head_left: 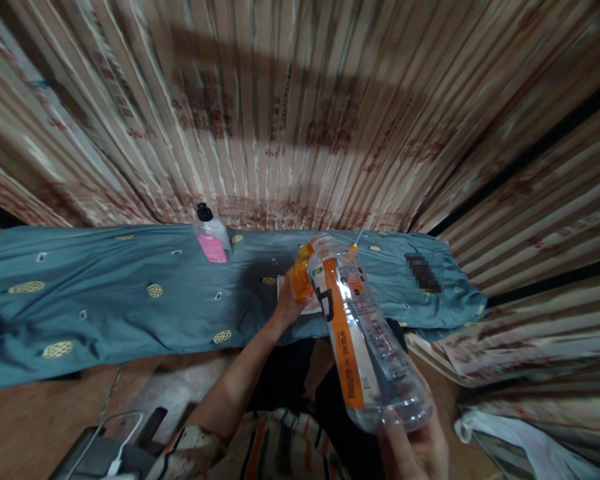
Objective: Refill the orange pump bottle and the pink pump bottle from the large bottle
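Note:
A large clear plastic bottle [380, 340] with an orange and white label slants across the view, its base toward me. My right hand [415, 440] is closed around the base, the thumb pressing on its side. At the far end, my left hand [291, 297] is closed on a translucent orange piece [304, 270] beside the bottle's top. Whether that piece is joined to the bottle, I cannot tell. A white sheet [310, 307] lies partly hidden below my left hand. Near the bottle's top, a thin pale stick [359, 238] with an orange end pokes out.
A bottle with a pink label and black cap [213, 240] stands on the blue pineapple-print cloth [155, 320]. A dark pixelated object [424, 272] lies at the right. Striped curtains [280, 120] hang behind. A white cable [123, 440] and dark bag-like item [75, 460] are at lower left.

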A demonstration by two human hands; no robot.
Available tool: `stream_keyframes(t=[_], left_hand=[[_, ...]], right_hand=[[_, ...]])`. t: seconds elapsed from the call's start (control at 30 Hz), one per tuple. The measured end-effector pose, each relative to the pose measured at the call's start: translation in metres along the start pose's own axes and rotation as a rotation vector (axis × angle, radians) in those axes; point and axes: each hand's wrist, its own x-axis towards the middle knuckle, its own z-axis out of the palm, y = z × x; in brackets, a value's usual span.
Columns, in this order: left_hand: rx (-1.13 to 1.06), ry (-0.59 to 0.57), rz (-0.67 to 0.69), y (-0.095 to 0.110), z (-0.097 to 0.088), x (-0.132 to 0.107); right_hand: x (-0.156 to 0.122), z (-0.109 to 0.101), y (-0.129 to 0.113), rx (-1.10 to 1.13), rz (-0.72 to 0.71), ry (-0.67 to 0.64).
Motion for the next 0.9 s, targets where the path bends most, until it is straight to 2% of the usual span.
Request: stream_keyframes(t=[0.27,0.57,0.9], left_hand=[[-0.007,-0.012,-0.013,0.010,-0.004,0.000],[-0.016,-0.018,-0.023,0.005,-0.003,-0.002],[0.007,-0.015,-0.024,0.011,-0.004,-0.002]], right_hand=[[0.003,-0.004,0.006,0.000,0.013,0.025],[0.005,-0.002,0.003,0.017,0.011,0.016],[0.008,-0.008,0.008,-0.057,-0.042,-0.016]])
